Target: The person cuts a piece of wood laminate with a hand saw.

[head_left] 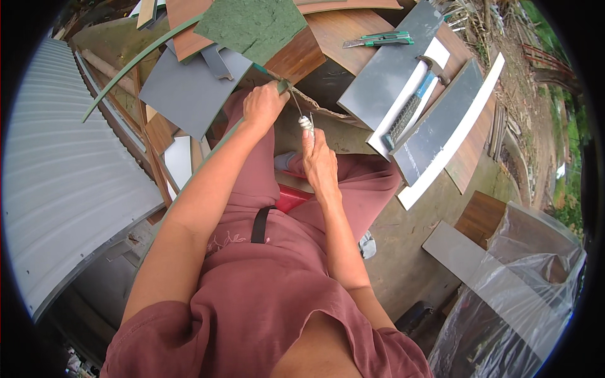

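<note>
My left hand (263, 104) is closed around a long thin green strip (142, 60) that curves away up and to the left. My right hand (319, 159) grips a small tool with a wrapped whitish handle (305, 122), its thin metal tip pointing up toward the strip's end beside my left hand. Both hands work above my knees, over a brown board (296, 57) with a torn edge.
Grey, brown and green board offcuts (189, 91) lie piled ahead. A green utility knife (379, 41) and a hammer (419, 94) rest on grey panels at the upper right. Corrugated metal sheet (69, 183) lies left, a clear plastic bag (523, 296) lower right.
</note>
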Motion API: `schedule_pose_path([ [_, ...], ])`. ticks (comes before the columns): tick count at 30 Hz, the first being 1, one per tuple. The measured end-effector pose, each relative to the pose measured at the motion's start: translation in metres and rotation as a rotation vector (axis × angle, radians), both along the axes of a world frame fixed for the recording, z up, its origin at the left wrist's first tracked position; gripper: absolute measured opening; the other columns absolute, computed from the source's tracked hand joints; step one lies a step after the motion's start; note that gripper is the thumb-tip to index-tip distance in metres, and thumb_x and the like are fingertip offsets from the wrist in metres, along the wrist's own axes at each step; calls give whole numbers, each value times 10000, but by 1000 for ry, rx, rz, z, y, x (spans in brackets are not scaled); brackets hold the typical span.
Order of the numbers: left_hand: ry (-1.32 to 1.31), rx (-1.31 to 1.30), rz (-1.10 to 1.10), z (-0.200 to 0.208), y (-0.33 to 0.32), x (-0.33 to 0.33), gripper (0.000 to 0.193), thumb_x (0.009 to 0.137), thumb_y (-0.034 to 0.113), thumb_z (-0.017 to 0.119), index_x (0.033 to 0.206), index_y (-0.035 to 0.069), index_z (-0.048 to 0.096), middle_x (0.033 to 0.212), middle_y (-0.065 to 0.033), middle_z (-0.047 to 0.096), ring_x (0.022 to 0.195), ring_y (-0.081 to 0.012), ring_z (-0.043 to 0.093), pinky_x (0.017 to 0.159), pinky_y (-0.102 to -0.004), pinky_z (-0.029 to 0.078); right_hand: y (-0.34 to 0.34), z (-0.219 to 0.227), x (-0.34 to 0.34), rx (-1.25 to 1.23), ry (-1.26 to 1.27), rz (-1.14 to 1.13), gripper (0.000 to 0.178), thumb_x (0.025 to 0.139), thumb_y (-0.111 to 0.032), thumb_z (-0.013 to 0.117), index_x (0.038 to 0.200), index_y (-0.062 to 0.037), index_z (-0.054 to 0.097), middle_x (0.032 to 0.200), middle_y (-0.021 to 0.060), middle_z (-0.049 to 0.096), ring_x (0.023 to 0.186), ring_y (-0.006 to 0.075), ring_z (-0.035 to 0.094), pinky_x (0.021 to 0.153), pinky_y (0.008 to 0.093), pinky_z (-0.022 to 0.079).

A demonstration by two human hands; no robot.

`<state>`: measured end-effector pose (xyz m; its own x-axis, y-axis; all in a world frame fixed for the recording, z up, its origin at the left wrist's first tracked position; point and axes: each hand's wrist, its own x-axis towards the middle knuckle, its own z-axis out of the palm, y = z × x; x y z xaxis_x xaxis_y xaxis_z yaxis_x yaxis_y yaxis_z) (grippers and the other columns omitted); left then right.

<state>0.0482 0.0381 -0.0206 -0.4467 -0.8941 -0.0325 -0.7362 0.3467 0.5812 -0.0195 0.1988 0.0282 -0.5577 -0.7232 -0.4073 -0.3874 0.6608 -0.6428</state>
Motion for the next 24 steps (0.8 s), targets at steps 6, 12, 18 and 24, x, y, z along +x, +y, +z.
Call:
schedule_pose_path([
  [6,-24,6,29,4,2,1,262,787,295,622,880,54,670,822,-213,654,812,-386,634,739,-477,499,5,-2,4,-39,7,-2,525,972,-504,242,1170,-76,473,867,248,621,881,478,565,770,523,419],
  [12,-7,-8,31,0,2,0,259,778,289,636,873,49,667,820,-225,651,813,-388,636,738,-478,499,0,-1,0,-52,23,-9,550,967,-527,240,1172,-79,483,852,237,618,879,461,570,773,508,420],
  [18,-31,22,33,3,2,0,260,772,298,640,879,63,668,817,-221,652,814,-388,635,740,-476,499,-3,-2,1,-100,-22,-27,546,968,-519,265,1140,-56,498,834,228,609,859,436,579,772,482,422],
  [24,-10,13,25,4,1,1,263,773,296,634,881,58,665,815,-220,651,812,-395,630,739,-481,497,-10,6,-8,-66,-94,-6,536,963,-511,307,1091,-35,516,824,230,601,846,423,578,749,475,417],
])
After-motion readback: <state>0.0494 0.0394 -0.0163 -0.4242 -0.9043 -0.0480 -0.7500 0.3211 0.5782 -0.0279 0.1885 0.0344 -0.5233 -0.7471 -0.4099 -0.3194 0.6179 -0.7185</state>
